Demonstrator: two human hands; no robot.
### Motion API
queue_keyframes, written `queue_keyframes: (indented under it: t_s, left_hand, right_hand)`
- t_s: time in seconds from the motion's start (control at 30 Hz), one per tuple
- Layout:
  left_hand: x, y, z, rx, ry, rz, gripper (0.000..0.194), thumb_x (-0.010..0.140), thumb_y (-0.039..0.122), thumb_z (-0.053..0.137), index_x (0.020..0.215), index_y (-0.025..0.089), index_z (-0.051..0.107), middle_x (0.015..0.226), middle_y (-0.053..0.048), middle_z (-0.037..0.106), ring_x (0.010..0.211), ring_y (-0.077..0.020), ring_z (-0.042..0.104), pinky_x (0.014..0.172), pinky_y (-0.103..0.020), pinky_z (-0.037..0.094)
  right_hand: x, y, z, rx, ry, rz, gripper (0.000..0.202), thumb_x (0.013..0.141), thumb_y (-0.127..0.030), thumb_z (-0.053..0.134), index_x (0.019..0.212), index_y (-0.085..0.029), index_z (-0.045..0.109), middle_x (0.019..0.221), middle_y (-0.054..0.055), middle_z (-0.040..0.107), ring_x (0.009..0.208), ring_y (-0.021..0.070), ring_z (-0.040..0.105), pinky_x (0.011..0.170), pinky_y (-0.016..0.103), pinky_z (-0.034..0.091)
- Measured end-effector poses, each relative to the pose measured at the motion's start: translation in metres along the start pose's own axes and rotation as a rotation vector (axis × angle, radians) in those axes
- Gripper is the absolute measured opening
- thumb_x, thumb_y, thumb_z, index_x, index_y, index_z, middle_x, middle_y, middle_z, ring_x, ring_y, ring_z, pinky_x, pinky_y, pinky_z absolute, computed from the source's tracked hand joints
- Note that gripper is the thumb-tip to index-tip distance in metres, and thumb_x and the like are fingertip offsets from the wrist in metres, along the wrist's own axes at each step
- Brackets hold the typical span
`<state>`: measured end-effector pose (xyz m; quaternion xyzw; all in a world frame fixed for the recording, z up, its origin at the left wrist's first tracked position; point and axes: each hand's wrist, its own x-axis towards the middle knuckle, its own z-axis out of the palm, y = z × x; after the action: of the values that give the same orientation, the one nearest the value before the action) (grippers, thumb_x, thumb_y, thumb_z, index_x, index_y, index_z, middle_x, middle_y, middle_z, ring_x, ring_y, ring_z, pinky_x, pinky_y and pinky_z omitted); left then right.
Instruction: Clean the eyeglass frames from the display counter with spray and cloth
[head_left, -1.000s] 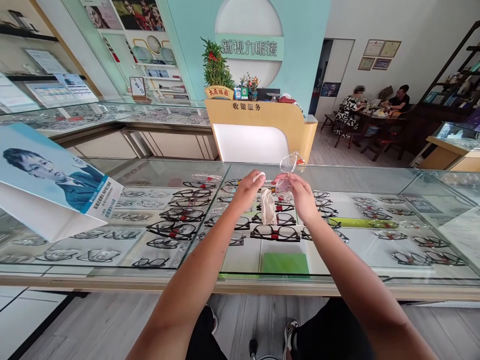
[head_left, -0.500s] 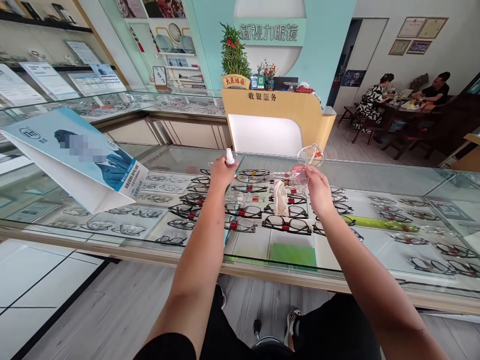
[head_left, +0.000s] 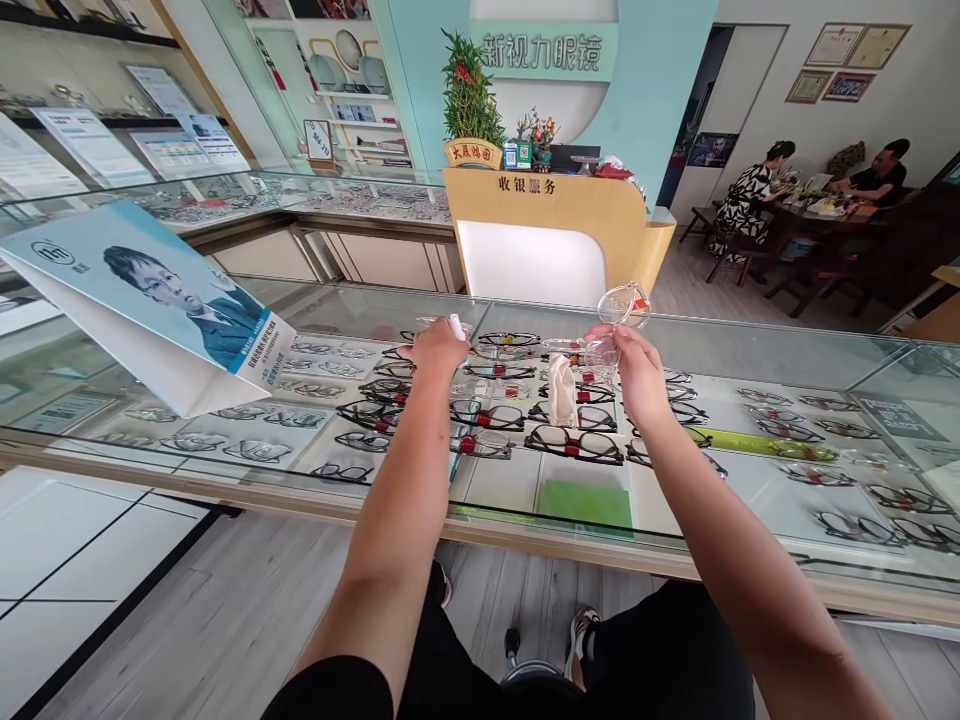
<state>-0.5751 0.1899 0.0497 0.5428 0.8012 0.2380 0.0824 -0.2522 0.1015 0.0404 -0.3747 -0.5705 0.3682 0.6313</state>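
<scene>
My left hand (head_left: 439, 347) is low over the glass counter, fingers closed around a small white-topped bottle (head_left: 457, 326). Only the white top shows beside the knuckles, tilted to the left; the hand hides the rest. In my right hand (head_left: 637, 370) is a pair of clear-framed glasses (head_left: 624, 304), pinched between thumb and fingers, with one lens raised above the fingertips and a red-orange label on it. Between both hands, a folded beige cloth (head_left: 561, 390) rests on the glass top.
Under the glass counter (head_left: 517, 515) lie rows of eyeglasses (head_left: 574, 446) and a green panel (head_left: 586, 503). A folded advertising card (head_left: 157, 300) stands at left. Beyond are a wooden cash desk (head_left: 551, 200) and two people at a table (head_left: 832, 210).
My left hand has moved down and slightly left, and the bottle top has gone from upright to tilted. My right hand still holds the glasses, nearly unmoved.
</scene>
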Motion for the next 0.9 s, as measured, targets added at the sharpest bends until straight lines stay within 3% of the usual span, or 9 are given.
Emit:
queue_keyframes:
  t_s: [0.27, 0.37, 0.43, 0.5, 0.57, 0.63, 0.77, 0.9]
  left_hand:
    - [-0.011, 0.011, -0.011, -0.002, -0.063, -0.061, 0.069, 0.09, 0.028, 0.084, 0.154, 0.019, 0.061, 0.163, -0.033, 0.069, 0.161, -0.0599, 0.054, 0.128, -0.075, 0.034]
    - [-0.027, 0.023, -0.021, -0.051, 0.067, -0.056, 0.094, 0.09, 0.039, 0.088, 0.172, 0.017, 0.045, 0.182, -0.035, 0.047, 0.171, -0.0582, 0.039, 0.13, -0.072, 0.036]
    - [-0.046, 0.036, -0.024, -0.101, 0.183, 0.029, 0.093, 0.096, 0.045, 0.083, 0.175, 0.019, 0.043, 0.184, -0.032, 0.044, 0.17, -0.0546, 0.039, 0.129, -0.069, 0.038]
    - [-0.068, 0.052, -0.02, -0.123, 0.193, 0.189, 0.071, 0.104, 0.048, 0.074, 0.168, 0.023, 0.054, 0.171, -0.025, 0.059, 0.162, -0.0512, 0.048, 0.127, -0.067, 0.041]
    - [-0.088, 0.065, -0.009, -0.08, 0.092, 0.351, 0.048, 0.107, 0.049, 0.071, 0.149, 0.025, 0.071, 0.152, -0.021, 0.072, 0.152, -0.0506, 0.055, 0.124, -0.067, 0.042]
    - [-0.101, 0.074, 0.007, -0.017, -0.011, 0.443, 0.036, 0.104, 0.052, 0.075, 0.126, 0.024, 0.082, 0.142, -0.022, 0.075, 0.146, -0.0524, 0.057, 0.122, -0.067, 0.042]
    - [-0.105, 0.078, 0.032, 0.083, -0.138, 0.484, 0.036, 0.101, 0.058, 0.079, 0.094, 0.023, 0.086, 0.134, -0.023, 0.076, 0.143, -0.0536, 0.058, 0.121, -0.067, 0.042]
    - [-0.1, 0.077, 0.039, 0.127, -0.211, 0.469, 0.035, 0.101, 0.052, 0.078, 0.084, 0.022, 0.084, 0.137, -0.024, 0.076, 0.146, -0.0544, 0.058, 0.122, -0.068, 0.04]
  right_hand:
    - [0.001, 0.001, 0.0, 0.098, -0.005, 0.013, 0.037, 0.109, -0.062, 0.068, 0.107, -0.032, 0.09, 0.115, 0.003, 0.091, 0.103, 0.0283, 0.076, 0.094, 0.043, 0.06]
    - [0.001, -0.001, 0.002, 0.113, -0.005, 0.001, 0.039, 0.107, -0.065, 0.071, 0.106, -0.032, 0.091, 0.115, 0.004, 0.09, 0.105, 0.0293, 0.076, 0.093, 0.044, 0.06]
    - [0.002, -0.005, 0.003, 0.107, 0.002, 0.006, 0.04, 0.106, -0.067, 0.072, 0.104, -0.031, 0.09, 0.113, 0.004, 0.09, 0.105, 0.0295, 0.076, 0.094, 0.044, 0.06]
    - [0.002, -0.009, 0.005, 0.096, 0.008, 0.017, 0.041, 0.104, -0.067, 0.071, 0.102, -0.03, 0.089, 0.111, 0.005, 0.09, 0.104, 0.0291, 0.076, 0.097, 0.044, 0.059]
    - [0.001, -0.013, 0.007, 0.09, 0.011, 0.023, 0.043, 0.104, -0.068, 0.07, 0.102, -0.029, 0.089, 0.11, 0.005, 0.089, 0.105, 0.029, 0.076, 0.098, 0.044, 0.059]
    - [0.001, -0.017, 0.008, 0.076, 0.014, 0.029, 0.044, 0.103, -0.068, 0.069, 0.103, -0.029, 0.089, 0.11, 0.005, 0.089, 0.105, 0.0293, 0.076, 0.097, 0.044, 0.059]
    - [0.0, -0.02, 0.009, 0.05, 0.006, 0.028, 0.044, 0.103, -0.068, 0.068, 0.101, -0.029, 0.089, 0.108, 0.005, 0.089, 0.104, 0.0291, 0.075, 0.097, 0.044, 0.058]
    - [-0.001, -0.021, 0.01, 0.054, -0.013, 0.043, 0.046, 0.103, -0.07, 0.069, 0.098, -0.028, 0.088, 0.108, 0.006, 0.088, 0.108, 0.0304, 0.077, 0.098, 0.044, 0.058]
